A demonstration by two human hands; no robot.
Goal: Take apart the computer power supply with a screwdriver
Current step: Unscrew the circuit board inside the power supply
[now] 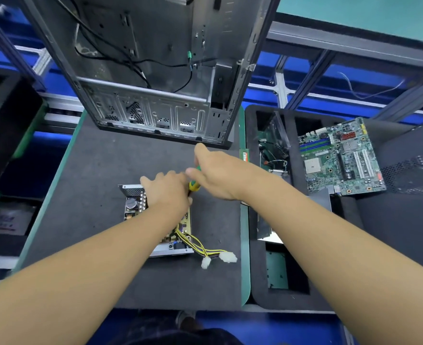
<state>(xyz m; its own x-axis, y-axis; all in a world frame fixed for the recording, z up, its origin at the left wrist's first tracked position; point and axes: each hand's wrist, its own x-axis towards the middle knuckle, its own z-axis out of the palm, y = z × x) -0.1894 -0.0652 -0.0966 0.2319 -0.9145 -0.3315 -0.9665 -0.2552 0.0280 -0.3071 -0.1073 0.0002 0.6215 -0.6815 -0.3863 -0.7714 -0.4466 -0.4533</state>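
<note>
Opened power supply (155, 220) flat on the dark mat (93, 183), circuit board showing. Left hand (166, 192) presses on its far end, fingers spread. Right hand (215, 175) grips the green-and-yellow screwdriver (194, 185), its tip hidden behind the left hand. Yellow and black wires (193, 241) trail off the near corner to 2 white connectors. An open-sided computer case (155, 70) stands behind, and a motherboard (339, 158) lies on the black foam tray (292, 295) at right

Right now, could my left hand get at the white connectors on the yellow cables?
Probably yes: the white connectors lie uncovered on the mat beside the power supply the left hand rests on.
</note>
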